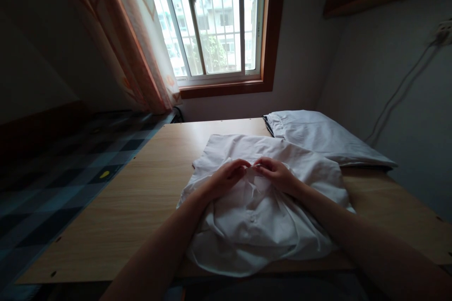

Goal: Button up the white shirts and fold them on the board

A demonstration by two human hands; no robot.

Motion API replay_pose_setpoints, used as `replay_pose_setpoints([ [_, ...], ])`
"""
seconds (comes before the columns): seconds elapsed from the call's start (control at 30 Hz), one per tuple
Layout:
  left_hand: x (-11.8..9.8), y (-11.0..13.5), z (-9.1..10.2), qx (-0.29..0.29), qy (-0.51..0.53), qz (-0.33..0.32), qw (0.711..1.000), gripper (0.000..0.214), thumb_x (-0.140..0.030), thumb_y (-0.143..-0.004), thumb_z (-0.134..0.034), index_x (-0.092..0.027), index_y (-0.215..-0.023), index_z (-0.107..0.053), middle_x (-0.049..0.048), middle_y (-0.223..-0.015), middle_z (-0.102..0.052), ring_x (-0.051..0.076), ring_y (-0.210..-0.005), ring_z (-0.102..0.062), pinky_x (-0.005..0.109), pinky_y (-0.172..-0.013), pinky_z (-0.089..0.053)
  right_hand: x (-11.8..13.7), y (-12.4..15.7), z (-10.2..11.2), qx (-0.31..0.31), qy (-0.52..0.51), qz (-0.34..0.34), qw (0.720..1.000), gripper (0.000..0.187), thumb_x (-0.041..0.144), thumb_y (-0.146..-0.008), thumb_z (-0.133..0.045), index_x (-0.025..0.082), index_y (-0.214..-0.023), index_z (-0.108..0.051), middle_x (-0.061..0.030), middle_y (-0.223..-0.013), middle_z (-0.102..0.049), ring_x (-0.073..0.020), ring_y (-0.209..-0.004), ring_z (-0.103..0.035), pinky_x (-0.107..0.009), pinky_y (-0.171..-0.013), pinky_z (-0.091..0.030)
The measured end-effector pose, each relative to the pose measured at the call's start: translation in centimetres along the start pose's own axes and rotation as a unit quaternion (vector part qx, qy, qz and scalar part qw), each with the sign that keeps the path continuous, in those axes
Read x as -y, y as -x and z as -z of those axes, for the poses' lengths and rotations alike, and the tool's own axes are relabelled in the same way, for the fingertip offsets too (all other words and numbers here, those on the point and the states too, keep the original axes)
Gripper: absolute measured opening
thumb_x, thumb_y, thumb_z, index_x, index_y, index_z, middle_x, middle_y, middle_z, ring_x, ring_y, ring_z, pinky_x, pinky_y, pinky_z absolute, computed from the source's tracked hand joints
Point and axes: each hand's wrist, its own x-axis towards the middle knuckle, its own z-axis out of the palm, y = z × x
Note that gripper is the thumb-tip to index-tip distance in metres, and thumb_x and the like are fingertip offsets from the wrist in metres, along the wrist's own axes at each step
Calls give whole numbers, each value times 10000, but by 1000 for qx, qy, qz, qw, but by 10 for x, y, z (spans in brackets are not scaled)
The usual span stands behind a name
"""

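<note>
As two hands (228,178) (278,175) pinch, one shirt (254,225) lies.

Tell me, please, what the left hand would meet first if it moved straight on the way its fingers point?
Most likely the right hand: the left hand points straight at it, low over the shirt, though the gap between them is hard to judge.

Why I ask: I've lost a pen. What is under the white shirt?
The white shirt lies on the wooden board, whose surface shows around it. The left hand and right hand pinch its top. Whatever is beneath the cloth is covered.
</note>
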Motion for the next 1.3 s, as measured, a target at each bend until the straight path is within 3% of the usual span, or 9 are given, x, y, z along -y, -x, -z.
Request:
replay_pose_setpoints([
  [0.2, 4, -2, 2, -6, 37, -5, 999, 258, -330, -926, -526, -167, -1077, -657, 74, -1040, -712, 178, -911, -648, 270, -824, -524, 1, -1, -2, -29, -62, -36, 997, 249, 436, -771, -675, 191, -815, -669, -17, -789, -669, -180, -758, -594, -297, -712, -451],
  [0.37, 1, -2, 2, -1, 16, 19, 1000, 259, -350, -921, -539, -162, -1047, -665, 48, -914, -708, 160, -800, -624, 247, -717, -510, 3, -1, -3, -36, -80, -53, 995, 264, 439, -747, -710, 183, -800, -676, -19, -785, -662, -174, -757, -587, -292, -713, -446],
  [0.67, 1, 0, 0, 45, -1, 3, 999, 247, -341, -896, -585, -166, -1050, -667, 37, -888, -704, 150, -759, -608, 245, -711, -480, 11, 1, 2, 33, -88, -73, 993, 341, 510, -731, -725, 176, -781, -681, 1, -734, -635, -145, -700, -536, -264, -660, -414],
  [0.87, 1, -1, -2, 52, -42, -14, 998, 149, -313, -881, -601, -178, -880, -662, 4, -784, -660, 127, -694, -575, 216, -643, -441, 8, 2, 7, 77, -66, -89, 991, 306, 481, -767, -711, 179, -815, -706, 5, -733, -641, -138, -692, -542, -247, -635, -398],
  [1.03, -1, -2, -7, -7, -52, -9, 999, 179, -333, -898, -588, -175, -847, -654, 6, -765, -658, 121, -678, -563, 211, -639, -427, 4, -1, 8, 89, -90, -91, 988, 296, 462, -785, -707, 180, -875, -696, -7, -817, -661, -150, -768, -574, -251, -688, -424],
  [1.3, -19, -5, -11, -90, -71, 21, 993, 166, -293, -870, -622, -178, -757, -586, -39, -648, -594, 92, -589, -503, 191, -574, -372, 12, -2, 1, 18, -181, -87, 980, 340, 468, -684, -788, 196, -841, -655, 5, -837, -646, -149, -790, -580, -273, -755, -442],
])
